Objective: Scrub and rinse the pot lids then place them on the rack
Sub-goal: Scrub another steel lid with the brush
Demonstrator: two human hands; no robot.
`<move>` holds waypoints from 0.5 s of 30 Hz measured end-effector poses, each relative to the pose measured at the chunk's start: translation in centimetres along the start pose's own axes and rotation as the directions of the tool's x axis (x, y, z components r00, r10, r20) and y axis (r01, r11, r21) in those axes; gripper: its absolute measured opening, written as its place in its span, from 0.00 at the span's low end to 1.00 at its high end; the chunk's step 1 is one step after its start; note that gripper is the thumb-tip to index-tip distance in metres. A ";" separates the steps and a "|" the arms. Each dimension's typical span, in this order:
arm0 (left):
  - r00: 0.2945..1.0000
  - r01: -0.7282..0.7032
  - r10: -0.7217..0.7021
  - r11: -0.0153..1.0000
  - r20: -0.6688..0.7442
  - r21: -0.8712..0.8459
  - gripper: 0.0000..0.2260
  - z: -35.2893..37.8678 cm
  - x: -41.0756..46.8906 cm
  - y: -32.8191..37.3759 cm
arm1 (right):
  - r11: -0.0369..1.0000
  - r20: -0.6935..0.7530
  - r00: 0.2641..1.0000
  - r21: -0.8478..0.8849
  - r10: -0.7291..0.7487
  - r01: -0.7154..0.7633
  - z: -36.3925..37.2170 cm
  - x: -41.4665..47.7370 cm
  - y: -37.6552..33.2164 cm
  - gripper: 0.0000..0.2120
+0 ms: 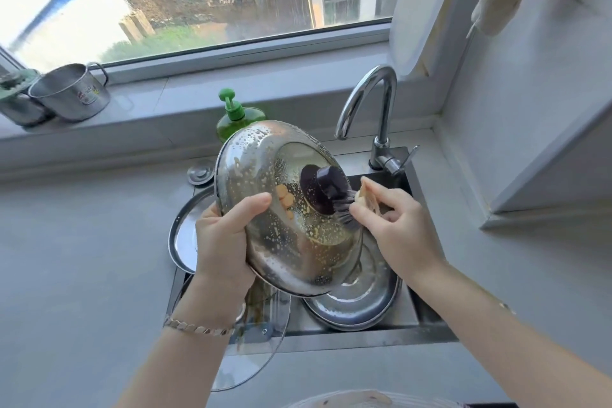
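Sink point(364, 339) under window: left hand point(225, 242) grips the soapy steel pot lid point(281, 242) by its rim, right hand point(397, 228) pinches scrubber point(366, 195) against it. Slick rim could slip, lid clattering onto lids in sink point(361, 295).

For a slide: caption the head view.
Left hand holds a soapy steel lid over the sink; right hand scrubs it with a brush.

No text can be read. A small coloured label point(88, 95) is seen on the steel mug point(66, 94) on the windowsill point(149, 99), but its marks are too blurred to be made out.
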State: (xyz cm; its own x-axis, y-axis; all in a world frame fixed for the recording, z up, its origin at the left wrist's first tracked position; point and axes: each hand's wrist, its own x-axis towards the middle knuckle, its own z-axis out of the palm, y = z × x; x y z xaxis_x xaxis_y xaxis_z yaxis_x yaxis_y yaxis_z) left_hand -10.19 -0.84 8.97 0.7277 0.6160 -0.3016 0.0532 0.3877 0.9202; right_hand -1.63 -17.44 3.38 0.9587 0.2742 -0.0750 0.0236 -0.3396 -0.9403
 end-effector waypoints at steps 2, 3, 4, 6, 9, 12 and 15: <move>1.000 0.004 -0.004 1.000 -0.027 0.015 0.19 0.3 0.2 0.3 | 0.999 -0.144 0.989 -0.045 -0.037 0.031 -0.7 0.3 -0.3 0.22; 0.999 0.011 -0.009 0.999 -0.044 0.035 0.16 0.3 0.2 0.3 | 0.993 -0.205 0.975 -0.096 -0.081 0.062 -1.1 0.5 -0.4 0.22; 0.998 0.016 -0.012 0.998 -0.063 0.057 0.11 0.4 0.3 0.2 | 0.983 -0.233 0.963 -0.152 -0.136 0.102 -1.5 0.6 -0.6 0.22; 0.995 0.025 -0.016 0.996 -0.098 0.085 0.02 0.6 0.3 -0.3 | 0.919 -0.163 0.936 -0.302 -0.310 0.252 -1.5 0.0 -1.3 0.21; 0.999 -0.008 0.013 0.992 -0.038 0.124 0.07 1.4 -0.2 -1.1 | 0.654 0.047 0.836 -0.599 -0.547 0.462 0.0 -0.2 -1.2 0.21; 0.994 -0.100 0.091 0.974 0.055 0.204 0.15 1.6 -0.7 -1.5 | 0.713 0.081 0.933 -0.623 -0.351 0.322 0.1 1.1 -1.8 0.19; 0.987 -0.122 0.095 0.969 0.129 0.215 0.14 1.1 -0.7 -1.5 | 0.928 0.180 0.984 -0.368 0.004 0.064 -0.5 2.5 -1.5 0.18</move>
State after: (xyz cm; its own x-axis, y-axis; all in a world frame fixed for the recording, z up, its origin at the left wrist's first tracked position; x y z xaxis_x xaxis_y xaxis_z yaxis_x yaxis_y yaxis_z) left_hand -9.97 -2.61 8.10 0.8118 0.5562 -0.1779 0.1101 0.1534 0.9820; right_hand 0.89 -16.65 4.72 0.8920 0.4307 -0.1374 0.1872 -0.6286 -0.7549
